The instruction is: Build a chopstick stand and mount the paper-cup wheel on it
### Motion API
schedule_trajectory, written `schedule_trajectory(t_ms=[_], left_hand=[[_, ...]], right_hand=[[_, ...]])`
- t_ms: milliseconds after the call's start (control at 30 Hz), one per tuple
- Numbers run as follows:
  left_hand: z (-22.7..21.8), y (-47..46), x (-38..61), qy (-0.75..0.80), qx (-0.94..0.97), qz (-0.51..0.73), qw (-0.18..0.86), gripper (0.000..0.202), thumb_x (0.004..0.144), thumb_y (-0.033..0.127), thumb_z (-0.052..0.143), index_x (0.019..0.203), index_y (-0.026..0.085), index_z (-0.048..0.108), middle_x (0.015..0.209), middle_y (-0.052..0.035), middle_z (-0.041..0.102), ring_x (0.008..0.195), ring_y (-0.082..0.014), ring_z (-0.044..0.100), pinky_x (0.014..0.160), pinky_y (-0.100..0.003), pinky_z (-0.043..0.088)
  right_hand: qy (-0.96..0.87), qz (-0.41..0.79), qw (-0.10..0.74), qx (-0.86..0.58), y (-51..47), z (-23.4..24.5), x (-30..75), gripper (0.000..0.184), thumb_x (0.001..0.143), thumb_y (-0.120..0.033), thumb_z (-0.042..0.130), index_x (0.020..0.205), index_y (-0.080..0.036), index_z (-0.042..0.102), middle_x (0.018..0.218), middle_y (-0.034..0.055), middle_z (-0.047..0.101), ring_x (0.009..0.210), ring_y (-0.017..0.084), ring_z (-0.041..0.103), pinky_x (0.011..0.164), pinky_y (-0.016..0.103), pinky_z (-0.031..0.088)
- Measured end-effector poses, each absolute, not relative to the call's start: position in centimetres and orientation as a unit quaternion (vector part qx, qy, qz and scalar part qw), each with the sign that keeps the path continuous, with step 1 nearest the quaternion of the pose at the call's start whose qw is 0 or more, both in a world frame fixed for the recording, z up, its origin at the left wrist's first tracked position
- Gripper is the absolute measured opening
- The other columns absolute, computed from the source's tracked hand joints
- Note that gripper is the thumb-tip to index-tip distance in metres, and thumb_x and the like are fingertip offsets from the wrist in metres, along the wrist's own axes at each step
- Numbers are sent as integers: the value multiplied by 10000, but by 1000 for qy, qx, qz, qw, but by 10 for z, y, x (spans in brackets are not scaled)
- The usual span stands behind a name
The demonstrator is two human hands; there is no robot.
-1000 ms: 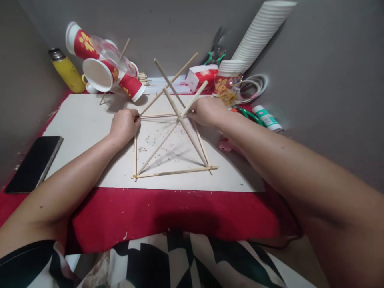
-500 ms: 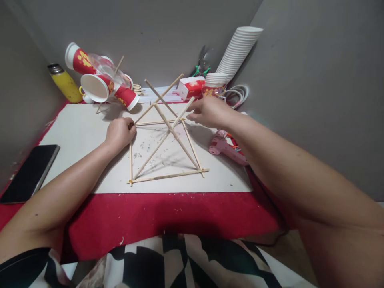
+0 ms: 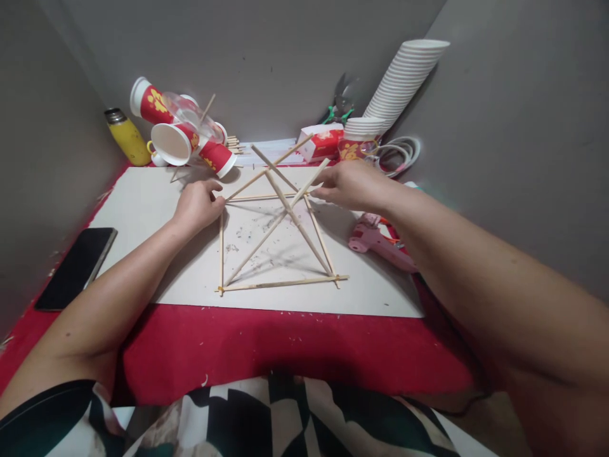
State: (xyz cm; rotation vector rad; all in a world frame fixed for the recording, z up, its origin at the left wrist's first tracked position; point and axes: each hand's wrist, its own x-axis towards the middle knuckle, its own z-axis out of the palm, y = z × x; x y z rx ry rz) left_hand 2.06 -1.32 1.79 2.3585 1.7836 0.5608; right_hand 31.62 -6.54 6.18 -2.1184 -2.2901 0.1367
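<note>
A frame of thin wooden sticks (image 3: 280,284) stands on a white board (image 3: 143,216). Its base is four-sided, and slanted sticks cross in pairs above the front and back sides. At the back left corner is my left hand (image 3: 197,206), thumb and forefinger apart, the thumb tip at or very near the corner; the other fingers are curled. My right hand (image 3: 352,184) hovers by the back right corner with its fingers apart, close to the upper end of a slanted stick (image 3: 320,170). Whether it touches that stick, I cannot tell.
A pink glue gun (image 3: 380,247) lies right of the frame. Behind stand joined paper cups (image 3: 171,145), a yellow bottle (image 3: 127,136), a red and white box (image 3: 320,145), a tall leaning cup stack (image 3: 404,82) and a coiled cable (image 3: 404,155). A phone (image 3: 76,266) lies left.
The whole view has shifted, so things appear further right. My left thumb and forefinger have parted and drawn slightly away from the corner. My right hand stays near the back right corner.
</note>
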Motion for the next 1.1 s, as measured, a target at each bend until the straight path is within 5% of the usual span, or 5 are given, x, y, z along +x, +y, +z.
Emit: schedule_trajectory(t_ms=[400,633,1100], left_hand=[[9,-8,15,550,784,279,67,393,822,178,497,1114,149,757,1055,-88,736,902,-195,641,892,-297,500],[4,-11,17,509,817,263,65,313,849,226,571,1098,166,751,1078,-106,713,942,-235,650,930,-358,519],[-2,-7,17,510,824,238,67,314,850,304,633,1089,159,774,1001,-106,702,854,-234,658,814,-351,515]], right_hand=[[-733,54,45,-676,-63,62,335,382,934,-374,572,1216,-226,783,1015,63,801,964,269,706,800,341,496],[-730,43,27,-682,-63,66,333,369,940,-360,576,1205,-210,785,1075,92,795,1008,279,711,846,351,508],[-713,27,7,-701,-59,51,310,391,913,-349,594,1244,-225,763,1095,108,790,1016,285,717,799,326,498]])
